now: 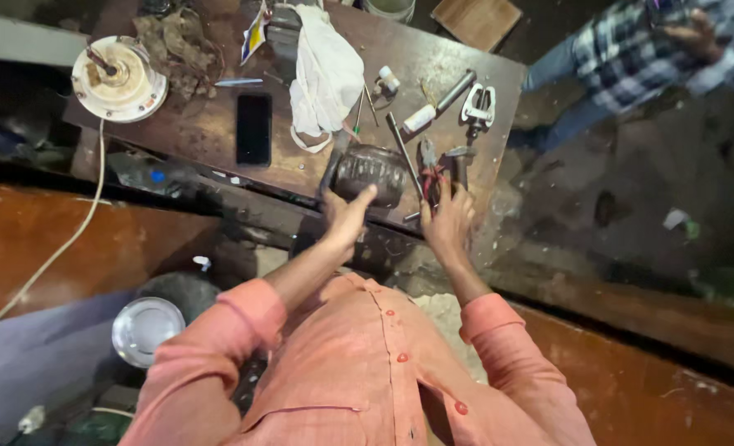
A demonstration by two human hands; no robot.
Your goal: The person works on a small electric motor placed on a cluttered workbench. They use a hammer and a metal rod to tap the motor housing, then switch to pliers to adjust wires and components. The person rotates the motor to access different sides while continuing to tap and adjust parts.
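My left hand [346, 216] presses on the dark round motor part [371, 173] at the near edge of the wooden workbench [218, 136], thumb up against it. My right hand [448, 223] grips red-handled pliers [429, 169] just beside it. Black phone [254, 128] and white cloth [326, 74] lie further back.

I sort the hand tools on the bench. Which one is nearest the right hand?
The red-handled pliers, just before the right hand; the white-handled tool lies farther back.
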